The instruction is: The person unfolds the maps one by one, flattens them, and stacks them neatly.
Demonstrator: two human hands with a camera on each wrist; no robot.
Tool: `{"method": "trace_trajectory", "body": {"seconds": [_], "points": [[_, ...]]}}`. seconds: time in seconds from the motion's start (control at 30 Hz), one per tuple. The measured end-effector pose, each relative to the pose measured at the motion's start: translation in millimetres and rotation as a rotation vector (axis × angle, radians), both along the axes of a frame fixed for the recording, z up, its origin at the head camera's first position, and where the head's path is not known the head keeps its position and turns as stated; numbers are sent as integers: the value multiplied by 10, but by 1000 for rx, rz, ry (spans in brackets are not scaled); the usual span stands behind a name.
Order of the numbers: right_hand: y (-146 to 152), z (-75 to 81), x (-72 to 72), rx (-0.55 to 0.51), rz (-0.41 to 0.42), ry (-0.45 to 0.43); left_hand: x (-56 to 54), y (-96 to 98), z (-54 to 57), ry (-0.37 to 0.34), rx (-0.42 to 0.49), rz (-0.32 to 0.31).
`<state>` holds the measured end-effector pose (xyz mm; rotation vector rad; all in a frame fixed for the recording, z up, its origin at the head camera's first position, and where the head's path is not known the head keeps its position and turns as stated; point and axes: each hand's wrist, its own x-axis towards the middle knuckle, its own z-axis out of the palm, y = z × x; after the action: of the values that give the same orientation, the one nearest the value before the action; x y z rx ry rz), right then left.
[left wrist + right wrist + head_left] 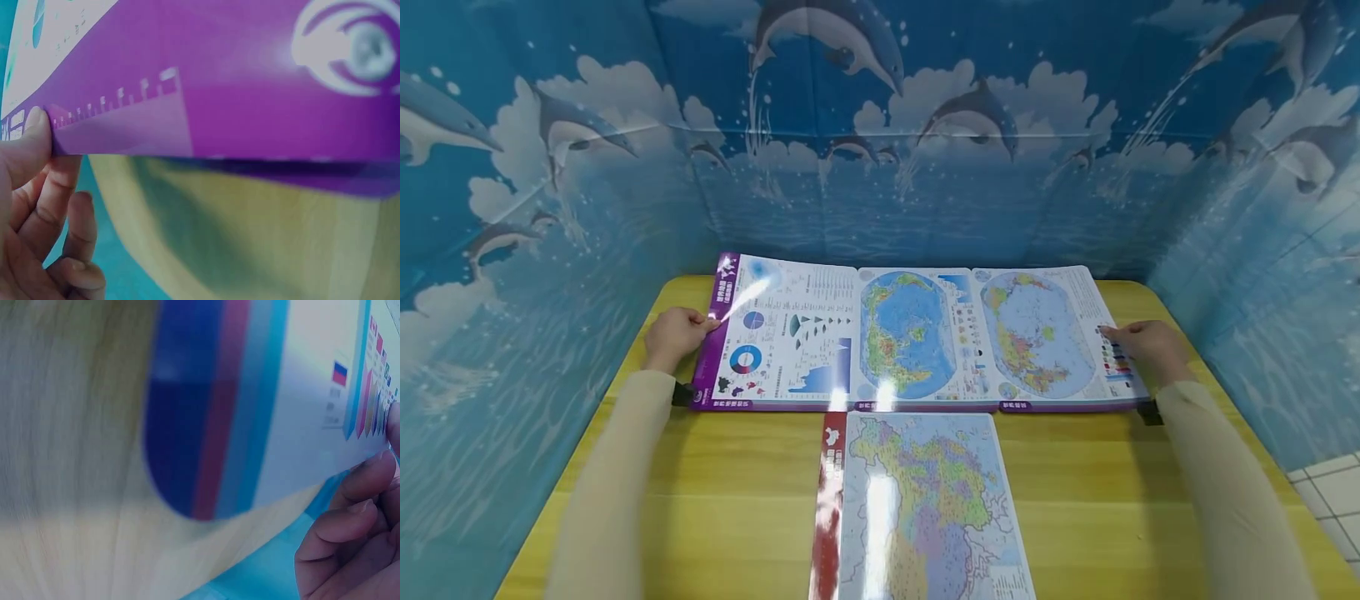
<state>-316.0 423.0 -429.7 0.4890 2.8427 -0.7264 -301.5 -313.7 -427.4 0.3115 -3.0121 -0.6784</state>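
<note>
Left grip (676,337), right grip (1152,348) pinch opposite edges of unfolded map (917,337); table (730,492) extends beyond.

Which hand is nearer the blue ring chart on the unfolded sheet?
Left. The left hand pinches the purple edge, just left of the blue ring chart; the right hand pinches the opposite end of the unfolded sheet, far to the chart's right.

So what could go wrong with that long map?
The left grip and right grip pinch opposite ends of the long map, so pulling too hard might tear it. Its left end, raised off the table, could slip and drop. The red-edged map sits close, so it might get bumped.
</note>
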Motion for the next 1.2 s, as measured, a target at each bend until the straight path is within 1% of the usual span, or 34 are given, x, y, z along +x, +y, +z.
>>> {"method": "trace_trajectory", "body": {"seconds": [0.07,0.2,0.33,0.4,0.63,0.77,0.9,1.03,1.2], "points": [[-7,-36,-12,10,-8,3,-17,15,-52,-9,-3,20],[-41,-84,-53,33,-36,8,-50,75,-119,2,-14,48],[-101,-99,-96,67,-63,30,-86,135,-147,8,-38,73],[-134,-104,-105,86,-63,34,-104,160,-161,5,-50,85],[-187,-186,-135,139,-64,6,-151,185,-218,-7,-113,100],[-208,-217,-143,156,-68,17,-170,203,-222,8,-147,105],[-242,-191,-125,180,-59,35,-203,222,-223,15,-187,108],[-260,-161,-102,194,-46,32,-222,244,-220,-7,-211,118],[-244,-203,-109,212,-49,31,-228,260,-213,-32,-218,144]]}}
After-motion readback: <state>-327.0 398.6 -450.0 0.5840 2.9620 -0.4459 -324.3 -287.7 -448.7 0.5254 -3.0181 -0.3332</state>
